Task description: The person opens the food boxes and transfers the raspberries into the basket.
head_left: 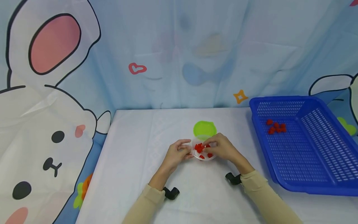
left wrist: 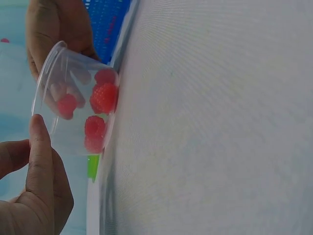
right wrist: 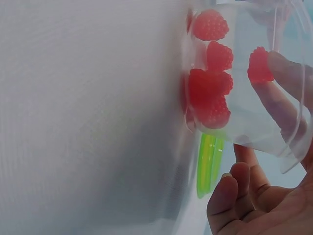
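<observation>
A clear plastic cup (left wrist: 71, 134) stands on the white table, with several red raspberries (right wrist: 211, 103) at its bottom. At the cup's left side my left hand (head_left: 177, 153) holds it near the rim, fingers bent against the plastic. My right hand (head_left: 222, 147) reaches over the opposite rim. Inside the cup, its thumb and a finger pinch one raspberry (right wrist: 260, 64) above the others; the remaining fingers stay outside the wall. Right behind the cup lies a bright green lid (head_left: 205, 128).
A blue slatted basket (head_left: 314, 174) stands at the right of the table, with several raspberries (head_left: 277, 128) toward its back left. White cloth (head_left: 134, 149) covers the table. Behind it hangs a printed blue curtain (head_left: 167, 93).
</observation>
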### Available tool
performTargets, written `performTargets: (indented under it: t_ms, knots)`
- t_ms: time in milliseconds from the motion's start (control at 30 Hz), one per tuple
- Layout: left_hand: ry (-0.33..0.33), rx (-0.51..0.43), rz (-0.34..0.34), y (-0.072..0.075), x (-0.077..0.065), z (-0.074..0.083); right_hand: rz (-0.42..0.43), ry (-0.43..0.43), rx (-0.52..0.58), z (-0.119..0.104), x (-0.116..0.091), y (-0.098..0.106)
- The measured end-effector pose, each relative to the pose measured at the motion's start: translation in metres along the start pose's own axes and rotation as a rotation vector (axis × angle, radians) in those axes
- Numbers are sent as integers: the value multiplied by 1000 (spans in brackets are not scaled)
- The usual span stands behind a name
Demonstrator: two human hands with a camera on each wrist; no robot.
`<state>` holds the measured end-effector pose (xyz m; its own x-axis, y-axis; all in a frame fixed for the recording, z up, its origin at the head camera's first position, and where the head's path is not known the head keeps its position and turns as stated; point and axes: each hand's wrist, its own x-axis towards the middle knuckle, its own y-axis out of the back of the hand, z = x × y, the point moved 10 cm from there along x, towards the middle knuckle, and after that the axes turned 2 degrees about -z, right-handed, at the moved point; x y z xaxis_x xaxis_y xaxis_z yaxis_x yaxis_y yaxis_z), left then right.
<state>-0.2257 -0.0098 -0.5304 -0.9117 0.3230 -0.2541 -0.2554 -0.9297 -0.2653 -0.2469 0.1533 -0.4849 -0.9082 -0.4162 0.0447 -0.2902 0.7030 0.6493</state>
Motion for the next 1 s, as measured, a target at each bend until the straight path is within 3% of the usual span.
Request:
performTargets:
  t_ms: [267, 1000]
  knots:
    - [9, -10, -2, 0, 2, -1, 36, -94, 21, 4, -7, 12]
    - [6, 1, 5, -1, 1, 0, 149, -124, -17, -30, -42, 79]
